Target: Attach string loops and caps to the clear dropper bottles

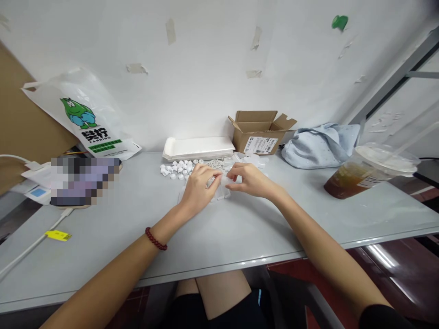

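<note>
Both hands meet over the middle of the table around a small translucent white piece (224, 181) whose exact kind I cannot make out. My left hand (200, 185), with a dark red bead bracelet on its wrist, pinches at the piece's left side between thumb and forefinger. From the right, my right hand (252, 179) holds the piece with curled fingers. Small white caps (176, 169) lie in a loose pile just left of and behind my left hand. Under and behind the fingers are more clear plastic pieces (221, 194) and thin white rings or cords (215, 163).
A long white tray (200, 147) and an open cardboard box (259, 132) stand against the wall. To the right are a light blue cloth bag (318, 144) and a tilted-looking iced drink cup (363, 171). A phone (85, 180), white cable (41, 240) and plastic bag (85, 114) are at left.
</note>
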Motion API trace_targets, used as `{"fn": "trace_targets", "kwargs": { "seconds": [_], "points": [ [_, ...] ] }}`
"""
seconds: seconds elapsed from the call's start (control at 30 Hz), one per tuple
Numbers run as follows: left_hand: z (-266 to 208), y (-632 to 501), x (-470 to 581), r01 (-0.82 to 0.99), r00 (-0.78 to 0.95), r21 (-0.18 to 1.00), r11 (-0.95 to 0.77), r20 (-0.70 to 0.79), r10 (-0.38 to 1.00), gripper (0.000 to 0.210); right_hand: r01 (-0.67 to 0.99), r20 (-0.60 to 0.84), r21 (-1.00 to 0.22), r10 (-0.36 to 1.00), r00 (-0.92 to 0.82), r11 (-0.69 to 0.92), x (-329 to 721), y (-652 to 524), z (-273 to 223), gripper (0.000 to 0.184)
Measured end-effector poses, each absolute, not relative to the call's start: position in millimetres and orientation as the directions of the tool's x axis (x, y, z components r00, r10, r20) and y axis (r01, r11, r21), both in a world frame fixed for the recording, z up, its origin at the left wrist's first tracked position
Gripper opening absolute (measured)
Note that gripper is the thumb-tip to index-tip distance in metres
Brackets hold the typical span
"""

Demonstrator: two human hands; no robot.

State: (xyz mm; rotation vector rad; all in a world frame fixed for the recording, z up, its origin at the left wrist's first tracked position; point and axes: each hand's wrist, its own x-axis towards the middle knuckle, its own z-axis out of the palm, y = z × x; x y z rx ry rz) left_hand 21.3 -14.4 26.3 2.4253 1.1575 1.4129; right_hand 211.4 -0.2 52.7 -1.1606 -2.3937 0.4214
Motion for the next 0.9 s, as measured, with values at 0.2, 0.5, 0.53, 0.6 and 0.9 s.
{"fn": "trace_targets", "kwargs": {
  "seconds": [0.2,0.5,0.53,0.6,0.9],
  "points": [
    [31,-19,22,0.546,0.233,0.548,-0.634,0.628,0.743,0.015,0.632,0.277,-0.463,0.779,-0.563,0.621,212,-3,58,0.012],
    [40,-16,21,0.312,0.188,0.881,-0.355,0.309,0.932,0.017,0.704,0.315,-0.305,0.766,-0.560,0.641,207,-7,55,0.014],
    [41,-15,20,0.274,0.194,0.909,-0.313,0.267,0.944,0.019,0.713,0.323,-0.277,0.762,-0.562,0.644,206,-8,54,0.014],
    [44,-15,18,0.226,0.201,0.939,-0.260,0.216,0.955,0.021,0.721,0.339,-0.234,0.750,-0.568,0.652,203,-9,53,0.014],
    [45,-15,14,0.356,0.204,0.869,-0.344,0.287,0.936,0.020,0.684,0.425,-0.180,0.683,-0.594,0.707,199,-11,50,0.016]
  ]
}}
